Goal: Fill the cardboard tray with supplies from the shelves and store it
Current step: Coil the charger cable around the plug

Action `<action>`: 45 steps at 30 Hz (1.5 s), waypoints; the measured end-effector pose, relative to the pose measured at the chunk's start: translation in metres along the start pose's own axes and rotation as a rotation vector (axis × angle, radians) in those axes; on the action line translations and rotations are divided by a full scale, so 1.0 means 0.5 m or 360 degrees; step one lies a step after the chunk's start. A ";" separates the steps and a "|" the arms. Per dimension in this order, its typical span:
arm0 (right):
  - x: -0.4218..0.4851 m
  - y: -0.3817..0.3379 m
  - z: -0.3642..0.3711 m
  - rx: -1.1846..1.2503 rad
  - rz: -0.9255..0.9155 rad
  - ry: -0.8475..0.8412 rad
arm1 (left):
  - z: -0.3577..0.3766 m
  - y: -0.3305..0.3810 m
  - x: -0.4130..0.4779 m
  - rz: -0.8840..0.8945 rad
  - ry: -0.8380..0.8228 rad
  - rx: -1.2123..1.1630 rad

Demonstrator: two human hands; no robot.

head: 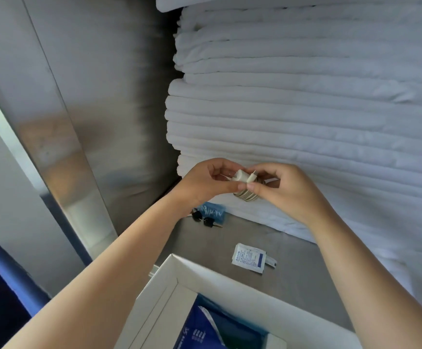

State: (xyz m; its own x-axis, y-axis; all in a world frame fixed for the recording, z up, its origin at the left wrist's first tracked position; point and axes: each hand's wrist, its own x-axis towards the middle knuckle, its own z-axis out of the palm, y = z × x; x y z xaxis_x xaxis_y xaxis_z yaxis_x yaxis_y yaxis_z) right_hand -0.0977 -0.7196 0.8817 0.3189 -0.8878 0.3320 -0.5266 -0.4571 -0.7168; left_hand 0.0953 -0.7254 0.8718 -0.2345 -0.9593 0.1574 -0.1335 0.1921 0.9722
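Both hands are meeting in the middle of the view, raised above a steel shelf [293, 263] and just in front of a tall stack of folded white linen [305, 109]. The left hand [205, 182] is pinching a small white charger plug [240, 176], with its fingers [220, 170] curling over the top and the thumb pressing from below. The right hand [283, 190] is closing its thumb and forefinger on the connector end of a pale coiled cable [246, 196]. The coil is hanging in loops just under the plug, between the two thumbs. I cannot tell whether the cable is plugged into the plug.

The cardboard tray [205, 273] is sitting at the near edge of the shelf, below the forearms, with its white rim and inner wall facing up. A blue packet with white print [200, 328] is lying inside it.

On the bare shelf between the tray and the linen, a white sachet with blue print [249, 258] is lying flat. Farther away, under the left wrist, two black-headed keys [206, 220] are resting beside a small blue wrapper [213, 210]. A brushed metal side wall [109, 96] is rising on the left of the shelf, and a dark blue rounded edge [11, 273] is showing at the near left.
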 end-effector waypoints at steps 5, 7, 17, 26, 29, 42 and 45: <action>-0.064 -0.017 -0.004 -0.0108 -0.0072 -0.0068 | 0.018 0.000 -0.081 0.0062 0.0006 0.0231; -0.094 -0.026 -0.006 -0.0124 -0.0099 -0.0097 | 0.017 -0.001 -0.120 0.0092 -0.0078 0.0318; -0.258 -0.045 -0.011 -0.0191 -0.0122 -0.0444 | -0.018 -0.076 -0.284 0.0068 -0.0468 0.1448; -0.346 -0.047 -0.014 -0.0300 -0.0114 -0.0874 | -0.019 -0.098 -0.302 0.0263 -0.0497 0.1580; -0.364 -0.038 -0.006 -0.0353 -0.0122 -0.1042 | -0.019 -0.099 -0.305 0.0296 -0.0502 0.1596; -0.365 0.006 0.030 -0.1014 -0.0134 -0.1590 | -0.025 -0.108 -0.298 0.0320 -0.0568 0.1634; -0.368 0.014 0.041 -0.1033 -0.0100 -0.1675 | -0.024 -0.109 -0.297 0.0321 -0.0579 0.1635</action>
State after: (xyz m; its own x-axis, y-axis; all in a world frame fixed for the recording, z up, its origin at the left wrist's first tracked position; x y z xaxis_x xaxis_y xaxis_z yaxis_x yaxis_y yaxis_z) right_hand -0.1438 -0.5585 0.8033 0.6778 -0.5254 -0.5143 -0.6848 -0.7058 -0.1815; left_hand 0.1492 -0.5959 0.7974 -0.5884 -0.8053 0.0728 -0.7566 0.5801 0.3018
